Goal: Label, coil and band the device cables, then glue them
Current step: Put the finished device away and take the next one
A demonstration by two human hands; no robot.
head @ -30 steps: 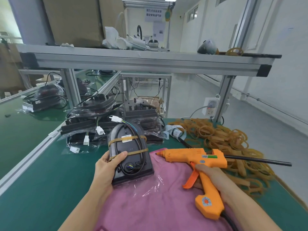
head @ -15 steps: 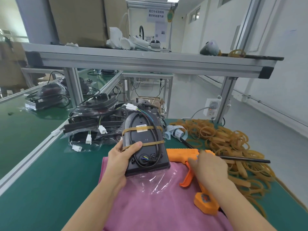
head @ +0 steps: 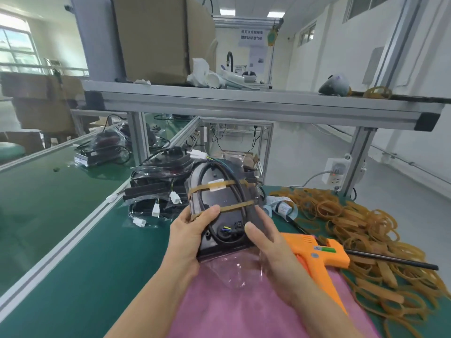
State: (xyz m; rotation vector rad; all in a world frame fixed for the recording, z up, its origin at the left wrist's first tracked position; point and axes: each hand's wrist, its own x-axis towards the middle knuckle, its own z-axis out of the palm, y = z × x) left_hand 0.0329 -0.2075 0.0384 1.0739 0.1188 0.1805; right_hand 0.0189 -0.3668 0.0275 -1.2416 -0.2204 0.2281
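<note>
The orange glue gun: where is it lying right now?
In the head view the glue gun lies unheld on the pink cloth, right of the right hand, beside the rubber band pile.

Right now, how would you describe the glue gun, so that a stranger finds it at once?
Start from the pink cloth on the green table. At its right edge, just before the heap of tan rubber bands, lies the glue gun. It is the only bright orange thing there, with a black stick at its back.

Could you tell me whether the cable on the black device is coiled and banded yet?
Yes: the cable lies looped on the black device, with two rubber bands across it.
</note>
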